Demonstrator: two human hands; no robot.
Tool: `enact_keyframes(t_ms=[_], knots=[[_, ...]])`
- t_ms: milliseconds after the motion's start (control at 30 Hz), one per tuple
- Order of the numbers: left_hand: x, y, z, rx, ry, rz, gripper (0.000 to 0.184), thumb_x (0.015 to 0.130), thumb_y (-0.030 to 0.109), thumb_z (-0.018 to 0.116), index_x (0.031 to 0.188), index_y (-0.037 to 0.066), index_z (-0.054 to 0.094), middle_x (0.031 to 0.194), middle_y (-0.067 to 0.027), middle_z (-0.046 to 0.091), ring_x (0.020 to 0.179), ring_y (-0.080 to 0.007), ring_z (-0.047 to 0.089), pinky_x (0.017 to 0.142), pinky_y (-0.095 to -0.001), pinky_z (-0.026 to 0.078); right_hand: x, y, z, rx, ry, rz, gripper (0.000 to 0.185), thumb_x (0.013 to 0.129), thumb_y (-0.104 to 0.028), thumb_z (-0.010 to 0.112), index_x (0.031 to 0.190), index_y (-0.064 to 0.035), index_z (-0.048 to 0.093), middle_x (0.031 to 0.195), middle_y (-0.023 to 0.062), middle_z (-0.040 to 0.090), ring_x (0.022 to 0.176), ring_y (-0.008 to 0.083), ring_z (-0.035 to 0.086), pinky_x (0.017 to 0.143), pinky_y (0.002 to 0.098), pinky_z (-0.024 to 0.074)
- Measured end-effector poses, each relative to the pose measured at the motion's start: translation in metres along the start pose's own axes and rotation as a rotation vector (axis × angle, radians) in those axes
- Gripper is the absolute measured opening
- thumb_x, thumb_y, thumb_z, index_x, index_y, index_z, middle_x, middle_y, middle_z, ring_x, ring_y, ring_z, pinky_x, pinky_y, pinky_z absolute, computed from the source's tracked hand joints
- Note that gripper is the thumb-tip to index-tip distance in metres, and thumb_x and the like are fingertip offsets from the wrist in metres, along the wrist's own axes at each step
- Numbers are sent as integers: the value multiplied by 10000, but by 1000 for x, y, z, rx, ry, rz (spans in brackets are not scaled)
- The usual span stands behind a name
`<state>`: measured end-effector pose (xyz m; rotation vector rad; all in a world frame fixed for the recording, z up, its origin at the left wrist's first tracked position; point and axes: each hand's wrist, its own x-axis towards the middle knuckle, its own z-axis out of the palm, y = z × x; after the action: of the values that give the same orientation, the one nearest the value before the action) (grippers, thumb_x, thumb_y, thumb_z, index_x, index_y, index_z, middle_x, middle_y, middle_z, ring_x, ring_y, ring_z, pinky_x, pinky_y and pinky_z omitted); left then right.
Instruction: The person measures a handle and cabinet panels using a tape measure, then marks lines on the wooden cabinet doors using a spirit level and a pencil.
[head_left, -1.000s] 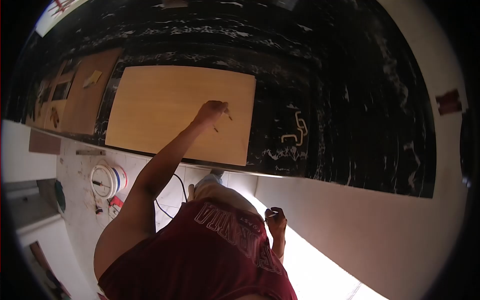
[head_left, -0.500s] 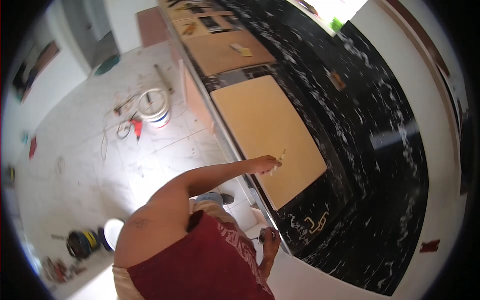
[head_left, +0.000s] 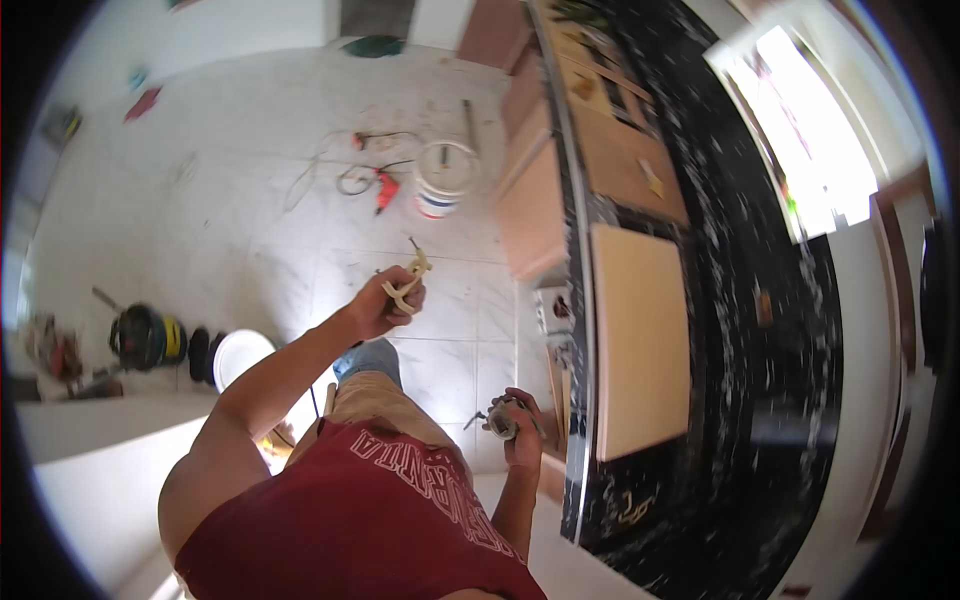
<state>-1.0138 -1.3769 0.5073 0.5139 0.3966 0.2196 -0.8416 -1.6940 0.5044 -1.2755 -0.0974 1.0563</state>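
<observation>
Left hand (head_left: 388, 302) moved off board (head_left: 640, 345), over tiled floor (head_left: 488, 305), black countertop (head_left: 722, 485) alongside

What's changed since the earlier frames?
The left hand, gripping pale pieces, has swung left from over the board to above the floor, as the person turned left. No grasp or release is clear. The right hand still holds a grey item; board and loose handles stay on the counter.

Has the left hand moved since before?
Yes. The left hand was above the pale board. Now it is off the board, out over the floor.
</observation>
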Motion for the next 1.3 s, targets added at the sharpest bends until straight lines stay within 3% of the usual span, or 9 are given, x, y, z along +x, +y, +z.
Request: enact_keyframes(t_ms=[100,200,467,633,867,967,1033,1133,1300], knots=[[-31,23,-53,-172,5,97,188,887,275,519,817,106,473,714,-17,454,617,-103,390,410,-215,289,70,46,31,-554,-85,-69,295,864,-195,694,1123,-55,667,956,87,686,757,204,668,625,356,603],[-93,88,-116,-268,104,226,216,896,306,562,864,100,504,725,-40,493,584,-107,384,429,-232,295,189,171,7,-1440,-214,375,286,851,-281,734,1039,-69,694,956,64,682,763,219,654,669,436,601],[-215,232,-216,-342,480,577,229,908,312,569,926,84,562,688,-44,500,551,-93,402,416,-226,297,255,156,114,-1341,-185,972,336,835,-309,762,1057,-62,711,954,90,696,821,253,659,721,481,578],[-174,319,-271,-402,444,629,173,902,291,559,917,126,509,634,-23,443,532,-96,370,440,-233,285,341,154,206,-1292,-111,1131,368,825,-327,779,1069,-58,721,952,107,704,858,275,661,754,509,564],[-83,487,-355,-228,621,666,273,1004,211,530,768,180,396,583,33,351,501,-76,315,434,-239,268,664,153,380,-1220,-240,733,269,759,-298,787,779,-43,703,709,92,646,602,208,621,498,407,526],[-55,580,-364,22,770,607,226,1042,227,528,835,139,501,617,40,410,461,-48,332,389,-219,243,783,122,510,-1637,-674,455,268,819,-268,654,788,-8,716,720,124,687,670,207,656,644,391,529],[-37,633,-379,121,762,522,64,995,118,569,997,67,609,620,56,422,455,-32,323,377,-208,241,868,136,569,-1990,-1240,-460,289,841,-262,600,864,-14,747,819,198,719,797,326,712,751,435,551],[5,694,-411,145,787,473,145,943,38,600,1083,24,636,618,67,415,459,-22,320,378,-198,246,877,47,678,-1380,-860,-162,376,806,-357,696,964,-17,730,930,193,725,872,306,710,760,415,550],[114,789,-471,75,778,304,197,899,-6,618,1094,8,643,636,67,422,457,-23,322,377,-193,251,916,7,720,-1328,-751,-14,311,781,-294,726,964,-45,750,926,166,738,872,310,711,782,424,550]])
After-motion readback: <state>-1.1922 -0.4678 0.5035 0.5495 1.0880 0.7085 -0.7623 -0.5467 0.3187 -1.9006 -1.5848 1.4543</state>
